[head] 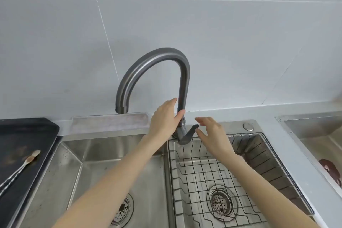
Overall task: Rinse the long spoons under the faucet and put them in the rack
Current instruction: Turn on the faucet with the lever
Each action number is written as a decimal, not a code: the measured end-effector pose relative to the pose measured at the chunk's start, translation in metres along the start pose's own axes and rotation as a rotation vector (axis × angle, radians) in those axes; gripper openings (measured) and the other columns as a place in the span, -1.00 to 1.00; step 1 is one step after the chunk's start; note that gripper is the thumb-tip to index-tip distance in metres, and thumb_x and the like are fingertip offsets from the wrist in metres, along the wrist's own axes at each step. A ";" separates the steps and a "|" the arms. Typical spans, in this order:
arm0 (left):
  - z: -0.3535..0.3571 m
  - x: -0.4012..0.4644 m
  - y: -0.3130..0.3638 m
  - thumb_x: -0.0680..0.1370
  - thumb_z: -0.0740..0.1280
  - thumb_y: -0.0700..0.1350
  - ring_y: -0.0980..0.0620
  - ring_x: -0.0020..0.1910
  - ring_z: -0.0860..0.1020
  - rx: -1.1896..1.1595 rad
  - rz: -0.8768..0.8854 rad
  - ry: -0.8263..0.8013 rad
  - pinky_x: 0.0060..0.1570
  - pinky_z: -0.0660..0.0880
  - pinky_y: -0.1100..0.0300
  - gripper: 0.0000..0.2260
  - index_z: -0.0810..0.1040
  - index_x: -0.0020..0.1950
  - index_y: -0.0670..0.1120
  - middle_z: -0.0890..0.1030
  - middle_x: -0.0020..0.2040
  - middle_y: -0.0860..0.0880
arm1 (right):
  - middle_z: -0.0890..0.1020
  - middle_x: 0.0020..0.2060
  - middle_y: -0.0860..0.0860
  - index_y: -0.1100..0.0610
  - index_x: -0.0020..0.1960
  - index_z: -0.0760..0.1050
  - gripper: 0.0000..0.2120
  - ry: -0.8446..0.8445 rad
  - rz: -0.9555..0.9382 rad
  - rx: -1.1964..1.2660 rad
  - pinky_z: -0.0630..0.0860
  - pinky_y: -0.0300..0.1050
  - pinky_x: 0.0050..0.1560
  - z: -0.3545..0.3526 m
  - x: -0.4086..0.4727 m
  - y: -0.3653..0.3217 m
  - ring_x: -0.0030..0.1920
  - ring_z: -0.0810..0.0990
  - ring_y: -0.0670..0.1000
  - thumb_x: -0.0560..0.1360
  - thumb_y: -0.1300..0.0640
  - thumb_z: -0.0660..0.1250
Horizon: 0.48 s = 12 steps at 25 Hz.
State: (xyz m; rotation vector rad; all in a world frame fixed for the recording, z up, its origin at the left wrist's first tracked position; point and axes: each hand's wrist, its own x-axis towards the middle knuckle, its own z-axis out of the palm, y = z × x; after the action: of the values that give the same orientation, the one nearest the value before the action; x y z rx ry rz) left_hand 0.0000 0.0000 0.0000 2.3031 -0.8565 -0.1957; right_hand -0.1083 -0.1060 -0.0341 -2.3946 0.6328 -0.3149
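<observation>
**Hands at the faucet, spoons on the tray**

We see the left hand (165, 116) wrapped around the lower stem of the faucet (153, 72), thumb and fingers closed on it. The right hand (212, 135) hovers just beside the lever (188, 134), fingers spread wide, holding nothing. The spout hangs over the left basin (111, 153). The rack (212, 172) sits in the right basin. The spoons (24, 164) lie on the dark tray (27, 135), near its right edge.

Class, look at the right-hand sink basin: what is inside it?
A black wire rack fills the right basin, with the drain strainer visible beneath it. No spoons are in it. The right forearm covers part of the rack.
</observation>
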 end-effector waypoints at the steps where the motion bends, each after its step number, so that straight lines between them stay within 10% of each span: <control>1: 0.003 0.005 0.002 0.56 0.22 0.01 -0.08 0.31 0.43 -0.037 -0.014 0.017 0.26 0.39 0.02 -0.53 0.26 0.43 -0.11 0.46 0.35 -0.08 | 0.52 0.23 0.04 0.13 0.29 0.41 -0.67 0.011 0.011 0.001 0.51 -0.03 0.13 0.002 0.003 0.001 0.18 0.52 0.06 0.53 0.17 0.23; 12: 0.016 0.032 0.008 0.52 0.30 -0.08 -0.10 0.03 0.59 -0.247 -0.095 0.136 0.03 0.50 0.06 -0.75 0.47 0.13 -0.18 0.62 0.09 -0.11 | 0.66 -0.08 0.07 0.15 -0.05 0.60 -0.89 -0.008 0.008 0.057 0.57 0.00 0.06 0.008 0.019 0.011 -0.14 0.56 -0.05 0.47 0.21 0.30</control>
State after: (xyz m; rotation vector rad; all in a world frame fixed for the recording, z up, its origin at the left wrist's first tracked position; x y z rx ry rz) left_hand 0.0147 -0.0330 -0.0050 2.1002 -0.6187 -0.1734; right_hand -0.0928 -0.1186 -0.0461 -2.3378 0.6211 -0.3153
